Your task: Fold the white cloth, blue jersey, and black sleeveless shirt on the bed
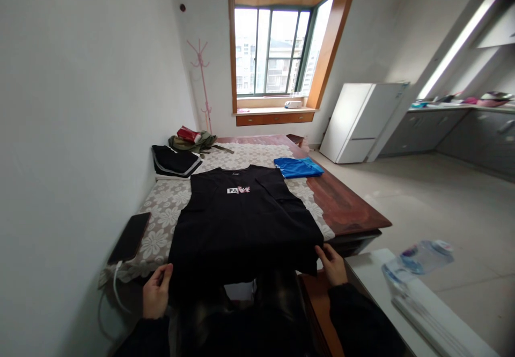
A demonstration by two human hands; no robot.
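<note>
Bed [346, 207] under lace cover; black T-shirt [241, 217] spread flat. Left hand [156, 291], right hand [332, 264] each pinch hem corner, grip closed.

Blue garment [298, 167], folded, at the bed's [346, 207] right edge. Dark folded clothes [175, 161] at far left; olive jacket [193, 142] with a red item [188, 134] behind. Phone [129, 237] on the near left corner, white cable [115, 287] attached. Pink coat stand [202, 83] beside the window [273, 51]. White fridge [362, 121]. Plastic bottle [422, 259] on a white table [370, 271].
</note>
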